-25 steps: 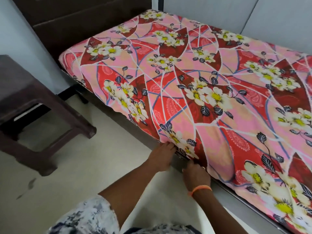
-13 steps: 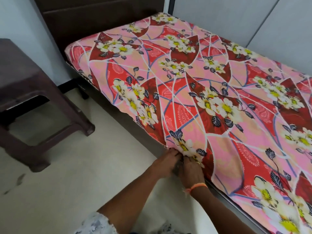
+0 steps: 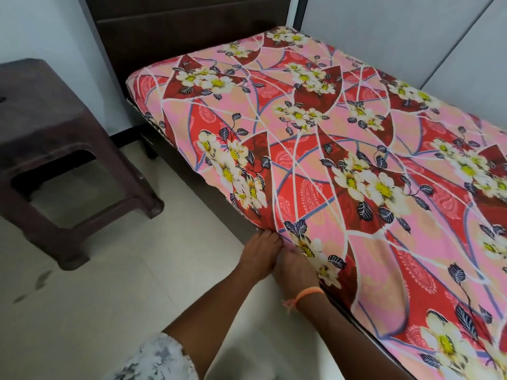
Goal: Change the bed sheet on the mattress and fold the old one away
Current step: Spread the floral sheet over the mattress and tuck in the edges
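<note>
Both hands, left hand (image 3: 261, 253) and right hand (image 3: 295, 270), at the floral bed sheet (image 3: 343, 160) edge.

Left hand (image 3: 260, 255) beside right hand (image 3: 295, 270)

Dark brown plastic stool (image 3: 55, 149) on pale tiled floor (image 3: 115, 297)

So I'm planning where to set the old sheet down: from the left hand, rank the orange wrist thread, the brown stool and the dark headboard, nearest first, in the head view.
1. Orange wrist thread, just right of the left hand, on the other wrist.
2. Brown stool, on the floor to the left.
3. Dark headboard, at the bed's far end.
</note>
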